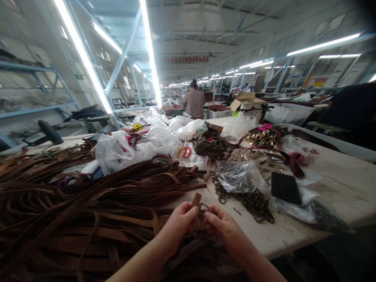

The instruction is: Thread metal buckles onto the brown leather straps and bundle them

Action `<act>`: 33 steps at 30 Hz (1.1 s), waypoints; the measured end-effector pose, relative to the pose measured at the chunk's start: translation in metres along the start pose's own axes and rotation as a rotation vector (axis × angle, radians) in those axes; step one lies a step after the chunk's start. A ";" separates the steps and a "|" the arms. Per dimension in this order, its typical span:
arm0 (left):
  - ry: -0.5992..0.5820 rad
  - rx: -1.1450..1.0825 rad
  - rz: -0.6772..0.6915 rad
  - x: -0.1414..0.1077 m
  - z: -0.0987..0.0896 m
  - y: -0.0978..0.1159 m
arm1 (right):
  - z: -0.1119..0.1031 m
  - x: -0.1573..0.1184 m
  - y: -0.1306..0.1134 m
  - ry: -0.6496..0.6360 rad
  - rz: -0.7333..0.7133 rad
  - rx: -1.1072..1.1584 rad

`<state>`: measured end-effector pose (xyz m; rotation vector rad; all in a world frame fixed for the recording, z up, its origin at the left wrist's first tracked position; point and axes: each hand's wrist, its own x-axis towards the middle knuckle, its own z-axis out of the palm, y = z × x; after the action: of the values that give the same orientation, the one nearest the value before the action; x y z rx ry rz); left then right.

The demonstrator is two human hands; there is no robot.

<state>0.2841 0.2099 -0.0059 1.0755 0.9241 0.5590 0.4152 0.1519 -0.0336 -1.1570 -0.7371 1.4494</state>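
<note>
Near the front edge of the table, my left hand (182, 219) is closed on a brown leather strap (196, 199), its short end sticking up past the thumb. My right hand (217, 220) pinches a metal buckle (203, 207) against the strap, fingers close to the left ones. Another bit of metal hardware shows below, between the hands; its exact shape is partly hidden by fingers. Long brown leather straps (126, 196) lie heaped to the left of my hands. Just right of them is a pile of bronze-coloured metal buckles (258, 205), partly under clear plastic.
Scissors with red and yellow handles (184, 151) rest against white plastic bags (158, 137). A black phone-like slab (285, 188) lies on plastic at right. Farther back are gold-coloured hardware (261, 137), a cardboard box (248, 103) and a seated person (194, 102).
</note>
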 end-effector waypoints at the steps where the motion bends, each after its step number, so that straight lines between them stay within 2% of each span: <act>1: 0.001 0.000 -0.007 0.000 0.000 0.001 | 0.002 -0.001 0.001 0.004 0.019 0.043; 6: -0.005 0.038 -0.036 -0.001 0.002 0.000 | 0.008 -0.003 0.002 0.010 0.087 0.159; 13: -0.075 0.086 0.027 0.002 -0.009 -0.004 | -0.003 0.002 -0.007 0.056 -0.040 -0.058; 18: -0.066 0.057 0.025 0.004 -0.009 0.000 | -0.009 0.001 -0.017 0.090 -0.073 -0.148; 23: -0.081 0.056 0.020 0.003 -0.001 0.003 | -0.001 -0.003 -0.013 0.014 -0.026 -0.131; 29: -0.139 0.307 0.036 -0.001 -0.006 0.006 | -0.006 -0.004 -0.022 -0.028 -0.027 -0.218; 33: -0.172 0.350 0.069 -0.003 -0.006 0.006 | -0.009 -0.004 -0.029 -0.092 -0.022 -0.234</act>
<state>0.2775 0.2130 0.0002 1.4512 0.8538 0.3602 0.4333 0.1532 -0.0094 -1.2612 -1.0015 1.4330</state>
